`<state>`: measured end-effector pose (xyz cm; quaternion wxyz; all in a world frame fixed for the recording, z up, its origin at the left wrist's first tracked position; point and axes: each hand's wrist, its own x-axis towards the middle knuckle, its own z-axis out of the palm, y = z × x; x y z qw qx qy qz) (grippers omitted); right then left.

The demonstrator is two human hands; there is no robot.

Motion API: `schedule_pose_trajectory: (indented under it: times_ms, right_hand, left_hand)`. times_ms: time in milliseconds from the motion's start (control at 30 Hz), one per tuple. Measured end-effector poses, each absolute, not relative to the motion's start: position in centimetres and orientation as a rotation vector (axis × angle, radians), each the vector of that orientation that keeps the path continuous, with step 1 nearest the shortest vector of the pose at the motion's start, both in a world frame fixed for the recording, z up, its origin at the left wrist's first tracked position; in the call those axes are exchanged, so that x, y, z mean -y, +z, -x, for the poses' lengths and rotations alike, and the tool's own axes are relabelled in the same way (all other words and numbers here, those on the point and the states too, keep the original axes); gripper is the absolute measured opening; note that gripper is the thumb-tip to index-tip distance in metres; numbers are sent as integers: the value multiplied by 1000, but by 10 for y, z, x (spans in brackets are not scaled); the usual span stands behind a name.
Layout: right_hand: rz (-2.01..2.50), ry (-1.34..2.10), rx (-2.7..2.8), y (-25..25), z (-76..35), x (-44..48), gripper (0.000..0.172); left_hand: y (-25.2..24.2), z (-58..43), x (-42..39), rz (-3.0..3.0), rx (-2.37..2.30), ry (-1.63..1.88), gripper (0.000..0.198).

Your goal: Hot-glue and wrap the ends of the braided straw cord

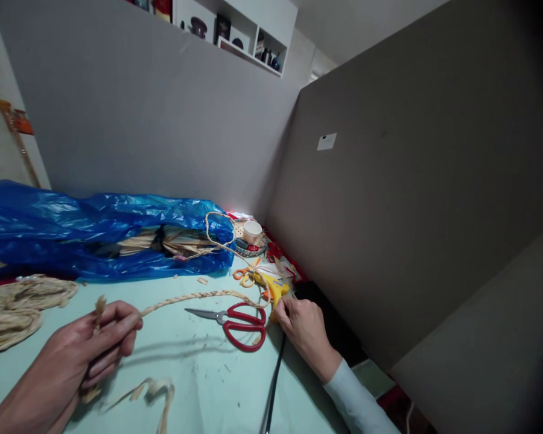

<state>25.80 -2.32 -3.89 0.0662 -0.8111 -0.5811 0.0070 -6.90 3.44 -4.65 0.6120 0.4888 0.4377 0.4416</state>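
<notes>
My left hand (88, 352) is closed in a pinch round the near end of a braided straw rope (194, 296), which runs right across the pale green table (208, 386) and loops up towards the blue bag. Loose straw strips (156, 392) trail from the hand onto the table. My right hand (301, 328), in a light sleeve, is closed round the handle of a yellow glue gun (274, 289) at the table's right edge; its black cord (274, 386) runs towards me. Red-handled scissors (239, 322) lie between the two hands.
A blue plastic bag (72, 232) with dried straw inside lies across the back. Coiled braid (13, 307) sits at the far left. Orange scissors (244, 274), a white cup (252, 231) and small clutter fill the back right corner. Grey partition walls (389, 211) close the back and right.
</notes>
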Motion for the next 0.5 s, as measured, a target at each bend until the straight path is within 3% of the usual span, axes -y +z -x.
schedule_pose_trajectory:
  times_ms: [167,367,500]
  right_hand:
    - [2520,-9,1789,-39,-258,17,26]
    - [2541,-57,1782,-38,-260,13,27]
    - [2548,-51,1738,-33,-252,12,32]
  left_hand:
    - [-39,61,-24,-1046,-1068,1080,17]
    - [-41,65,-27,-1024,-1087,1045,47]
    - [-37,64,-23,-1099,-1093,1018,46]
